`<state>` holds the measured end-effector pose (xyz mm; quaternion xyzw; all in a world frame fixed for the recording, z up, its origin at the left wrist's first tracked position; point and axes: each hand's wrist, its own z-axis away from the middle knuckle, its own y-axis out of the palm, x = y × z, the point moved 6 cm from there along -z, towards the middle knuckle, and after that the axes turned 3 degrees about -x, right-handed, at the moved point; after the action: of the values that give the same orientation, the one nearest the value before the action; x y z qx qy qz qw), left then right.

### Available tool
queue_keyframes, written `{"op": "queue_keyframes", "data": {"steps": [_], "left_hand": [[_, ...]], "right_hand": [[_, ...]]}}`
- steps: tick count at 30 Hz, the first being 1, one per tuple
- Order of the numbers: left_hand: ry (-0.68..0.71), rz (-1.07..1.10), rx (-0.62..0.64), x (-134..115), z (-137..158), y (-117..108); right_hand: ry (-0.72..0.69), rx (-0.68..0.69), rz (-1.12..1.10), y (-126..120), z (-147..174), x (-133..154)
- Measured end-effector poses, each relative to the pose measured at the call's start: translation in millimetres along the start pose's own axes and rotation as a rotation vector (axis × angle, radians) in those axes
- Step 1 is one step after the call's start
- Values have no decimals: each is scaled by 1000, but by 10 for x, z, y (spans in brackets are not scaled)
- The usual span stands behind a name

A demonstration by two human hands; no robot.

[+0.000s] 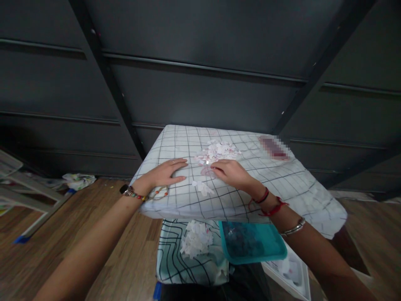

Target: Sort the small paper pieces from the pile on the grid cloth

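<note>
My left hand rests flat on the white checked cloth, thumb and fingers apart and nothing in it. The fingers of my right hand are pinched together at the near edge of a pile of small white paper-like pieces. What they pinch, if anything, is too small to make out. A pinkish see-through patch lies just under those fingertips. Between my hands, closer to me, is a smaller group of white pieces.
Below the near edge, a heap of white pieces lies on a green patterned cloth. Beside it are a teal tray with dark contents and a white box. A blurred-out reddish item lies far right. Dark panels rise behind.
</note>
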<state>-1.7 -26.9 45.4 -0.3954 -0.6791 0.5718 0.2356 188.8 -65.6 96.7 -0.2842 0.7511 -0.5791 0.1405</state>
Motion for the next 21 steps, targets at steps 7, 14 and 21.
{"op": "queue_keyframes", "data": {"steps": [7, 14, 21], "left_hand": [[-16, 1, 37, -9, 0, 1], [-22, -10, 48, -10, -7, 7], [-31, -4, 54, 11, -4, 26]], "right_hand": [[152, -68, 68, -17, 48, -205], [-110, -105, 23, 46, 115, 183], [-266, -85, -23, 148, 234, 446]]}}
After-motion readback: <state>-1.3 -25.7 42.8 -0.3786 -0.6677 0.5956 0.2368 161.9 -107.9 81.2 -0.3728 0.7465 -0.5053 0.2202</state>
